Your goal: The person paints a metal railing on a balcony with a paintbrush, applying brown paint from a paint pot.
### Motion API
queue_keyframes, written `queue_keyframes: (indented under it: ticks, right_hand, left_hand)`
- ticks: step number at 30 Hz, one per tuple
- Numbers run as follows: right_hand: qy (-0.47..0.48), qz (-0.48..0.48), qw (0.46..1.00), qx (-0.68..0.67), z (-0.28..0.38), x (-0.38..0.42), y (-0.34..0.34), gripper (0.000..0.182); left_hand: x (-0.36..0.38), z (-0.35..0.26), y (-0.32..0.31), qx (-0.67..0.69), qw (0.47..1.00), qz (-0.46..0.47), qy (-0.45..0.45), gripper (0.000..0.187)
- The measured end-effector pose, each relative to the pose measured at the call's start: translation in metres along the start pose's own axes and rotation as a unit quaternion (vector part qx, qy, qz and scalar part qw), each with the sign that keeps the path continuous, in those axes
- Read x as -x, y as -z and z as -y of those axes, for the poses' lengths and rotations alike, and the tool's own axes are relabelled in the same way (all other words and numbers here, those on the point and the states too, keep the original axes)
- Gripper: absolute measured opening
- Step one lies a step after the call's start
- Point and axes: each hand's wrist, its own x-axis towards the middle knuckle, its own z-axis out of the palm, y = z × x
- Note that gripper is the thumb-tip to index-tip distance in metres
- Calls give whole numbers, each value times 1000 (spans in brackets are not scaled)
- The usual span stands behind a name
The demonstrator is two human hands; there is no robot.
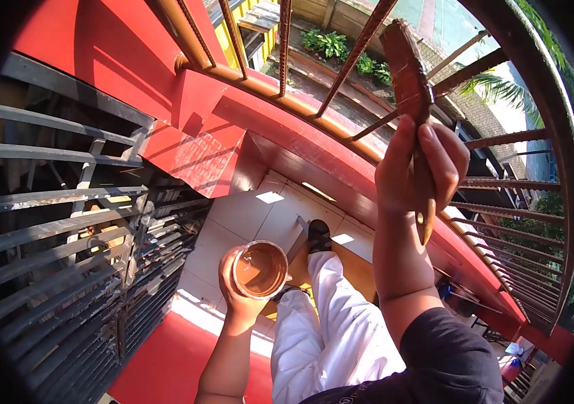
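My right hand (421, 165) is wrapped round the handle of a paintbrush (408, 71), raised at the upper right. Its bristles are coated in brown paint and overlap the bars of a metal railing (367, 57) in this view. Low in the middle, my left hand (233, 276) grips a round cup (260, 269) from its left side. Brown paint (253, 266) lies inside the cup, and its rim is smeared with the same colour. The curved top rail (556, 101) passes to the right of my right hand.
Dark slatted metal (58, 222) stands at the left beside a red wall (125, 60). A red ledge (320, 135) runs under the railing. My shoe (319, 236) is by a yellow-brown surface (347, 269) above white floor tiles (240, 215). Plants (327, 44) grow beyond the bars.
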Motion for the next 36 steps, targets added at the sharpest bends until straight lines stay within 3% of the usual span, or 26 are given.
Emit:
queue_keyframes:
  ticks: [2,3,7,10,13,17,18,21,25,28,31,33,36]
  right_hand:
    - [14,35,998,59,2,-10,-3,31]
    - [11,24,1000,16,-3,2,-12,29]
    - [-74,123,989,-28,-18,107,-9,22]
    - [-112,167,980,-9,-6,109,3,21]
    - [-86,176,981,3,-14,74,-5,20]
    - [11,83,992,91,-5,-1,-4,15]
    - [-39,43,998,33,-1,-8,-1,17]
    - [-21,14,1000,-5,3,12,-4,21]
    - [-76,181,981,-7,-7,92,-3,25]
    - [-64,144,987,-22,1,81,7,24]
    - [-7,27,999,-17,8,32,3,25]
    - [0,42,999,8,4,29,-6,26]
    - [-39,166,985,-19,-14,97,-10,23]
  left_hand:
    - [-4,-3,-1,-3,1000,-4,-16,105]
    - [-3,-4,-1,-5,1000,-4,-15,105]
    - [5,-1,0,-4,1000,6,-8,106]
    - [10,9,3,-1,1000,15,8,106]
    - [13,8,5,4,1000,13,13,106]
    - [18,10,6,15,1000,1,10,107]
    - [20,10,6,15,1000,2,11,107]
    - [29,14,3,30,999,8,20,107]
    - [31,14,6,16,1000,11,14,108]
    - [33,20,7,13,1000,-6,13,107]
    - [39,24,9,18,1000,2,20,107]
    - [37,23,8,21,1000,-6,13,107]
    - [33,17,9,-1,1000,-14,11,108]
